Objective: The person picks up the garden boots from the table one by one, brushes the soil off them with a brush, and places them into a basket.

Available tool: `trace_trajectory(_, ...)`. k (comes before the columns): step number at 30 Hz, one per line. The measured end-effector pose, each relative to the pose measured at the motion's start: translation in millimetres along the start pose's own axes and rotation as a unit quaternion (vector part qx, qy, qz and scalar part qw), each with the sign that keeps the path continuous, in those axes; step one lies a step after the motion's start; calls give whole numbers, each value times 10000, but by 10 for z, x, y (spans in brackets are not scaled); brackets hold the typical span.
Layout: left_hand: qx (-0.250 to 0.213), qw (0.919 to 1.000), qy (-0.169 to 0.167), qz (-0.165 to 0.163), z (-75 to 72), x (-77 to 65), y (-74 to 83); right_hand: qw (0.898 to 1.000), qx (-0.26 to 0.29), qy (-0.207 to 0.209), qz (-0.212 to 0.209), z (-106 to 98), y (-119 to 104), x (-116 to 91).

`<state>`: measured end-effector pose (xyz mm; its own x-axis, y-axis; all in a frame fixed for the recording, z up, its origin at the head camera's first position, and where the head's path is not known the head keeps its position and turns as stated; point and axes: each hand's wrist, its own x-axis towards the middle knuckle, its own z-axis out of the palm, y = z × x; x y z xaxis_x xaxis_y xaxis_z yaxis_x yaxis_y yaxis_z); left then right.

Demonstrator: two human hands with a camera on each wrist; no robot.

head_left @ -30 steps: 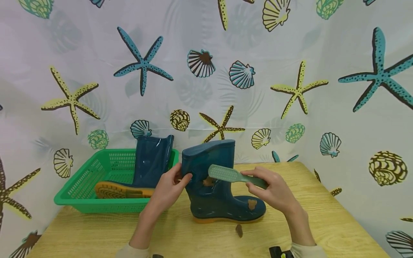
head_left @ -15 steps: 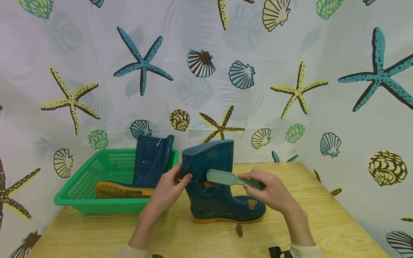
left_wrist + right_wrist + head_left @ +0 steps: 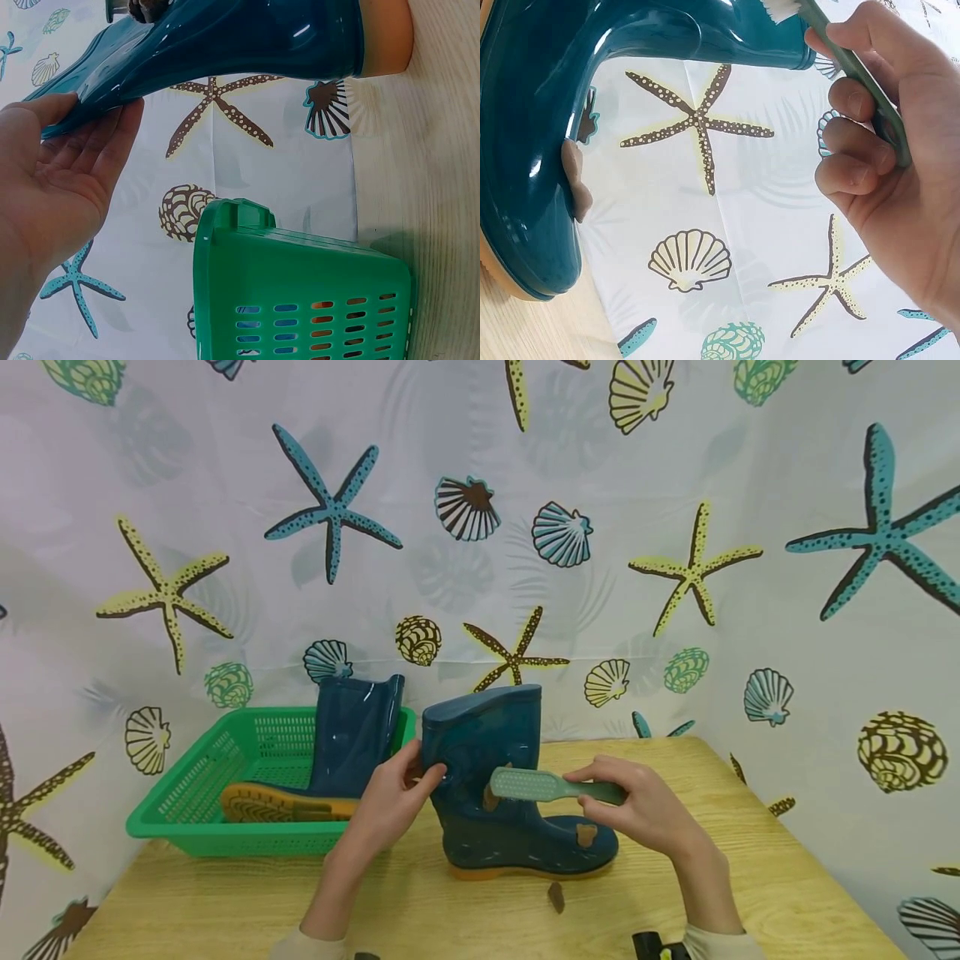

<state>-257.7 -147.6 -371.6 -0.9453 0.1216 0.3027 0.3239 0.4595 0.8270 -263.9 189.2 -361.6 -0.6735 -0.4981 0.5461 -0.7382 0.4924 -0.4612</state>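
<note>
A dark blue rubber boot [image 3: 480,743] with an orange-tan sole stands upright on the table, toe to the right. My left hand [image 3: 397,793] grips the back of its shaft, thumb on the near side; the left wrist view shows the fingers [image 3: 112,142] on the other. My right hand [image 3: 637,797] holds a green brush [image 3: 536,785] by its handle, its white bristles [image 3: 782,9] towards the boot. Beside the brush head, which partly hides it, is a brown mud-like piece [image 3: 491,798] on the shaft. Another brown piece [image 3: 587,836] sits on the toe.
A green plastic basket [image 3: 225,843] stands to the left, with a second blue boot [image 3: 348,735] in it, its sole facing forward. One loose brown piece [image 3: 556,897] lies on the wooden table [image 3: 450,927] in front of the boot. A patterned curtain rises behind.
The brush has moved down the shaft, then slightly right. The brown piece on the shaft has shifted and now looks tilted. The left hand keeps its grip, and the boot barely moves.
</note>
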Motion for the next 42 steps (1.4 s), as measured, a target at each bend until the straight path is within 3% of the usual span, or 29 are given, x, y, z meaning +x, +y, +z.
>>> trace_trajectory(7, -19, 10000, -10, -4, -7, -4, 10, 9999, 17, 105, -59, -1, 31, -13)
trace_trajectory(23, 8, 9999, -71, 137, -4, 3, 21, 9933, -503, 846, -601, 67, 8, 45)
trace_trajectory(29, -79, 9999, -59, 67, -9, 2, 17, 9949, -483, 706, -528, 64, 9, 52)
trace_trajectory(37, -109, 9999, -57, 59, -17, 1, 1, 9983, 22, 387, -424, 47, 22, 33)
trace_trajectory(42, -112, 9999, -73, 41, -18, 1, 6, 9984, 93, 433, -350, 49, 23, 22)
